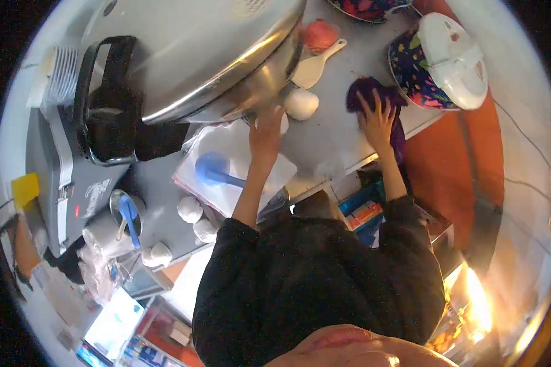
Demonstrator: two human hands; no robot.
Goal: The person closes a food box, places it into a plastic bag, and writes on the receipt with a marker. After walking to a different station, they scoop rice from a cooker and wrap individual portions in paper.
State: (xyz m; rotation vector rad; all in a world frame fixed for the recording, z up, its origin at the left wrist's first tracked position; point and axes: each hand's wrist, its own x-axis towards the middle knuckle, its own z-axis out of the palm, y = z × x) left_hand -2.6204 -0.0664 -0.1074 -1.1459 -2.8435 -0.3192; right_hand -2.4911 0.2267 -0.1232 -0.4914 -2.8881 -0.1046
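Observation:
My right hand (376, 119) lies with its fingers spread over a bunched dark purple cloth (356, 98) near the counter's front edge. Part of the cloth hangs down behind my wrist. My left hand (266, 131) is at the lower rim of a large steel pot (226, 92), its fingers curled against a white round lump (284, 123) that they partly cover. Just right of it sits another white rounded lump (302, 104). A blue ladle (213, 168) rests beside my left forearm on a white, plastic-covered surface (251, 150).
A cream rice paddle (312, 70) and a red bundle (321, 35) lie behind the lumps. A floral pot (410, 70) with a white lid (456, 61) stands right. Left are several white lumps (190, 210), a metal cup (131, 217) with utensils and stacked white cups (61, 67).

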